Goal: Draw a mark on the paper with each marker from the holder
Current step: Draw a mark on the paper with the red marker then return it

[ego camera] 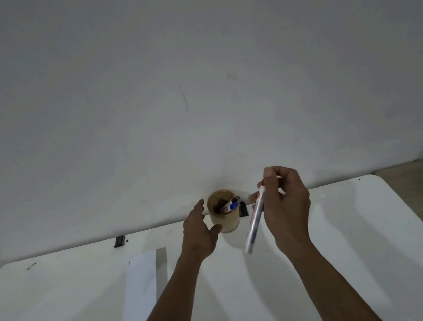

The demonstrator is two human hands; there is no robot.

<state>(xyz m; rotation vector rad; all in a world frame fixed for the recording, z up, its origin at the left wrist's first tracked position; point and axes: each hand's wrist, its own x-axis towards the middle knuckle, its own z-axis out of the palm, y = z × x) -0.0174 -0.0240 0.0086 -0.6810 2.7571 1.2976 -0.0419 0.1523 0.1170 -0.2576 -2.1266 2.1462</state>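
Observation:
A round wooden holder (227, 221) stands at the far edge of the white table (347, 237), against the wall. Inside it lean a blue-capped marker (232, 206) and a dark one (235, 199). My left hand (199, 231) rests against the holder's left side, fingers spread around it. My right hand (286, 207) hovers just right of the holder and grips a white marker (255, 221), which slants down to the left above the table. A white sheet of paper (140, 283) lies on the table left of my left forearm.
Two small black clips sit on the table's far edge, one (119, 241) at the left and one (243, 209) behind the holder. The plain wall rises right behind the table. Floor shows past the table's right corner (420, 180).

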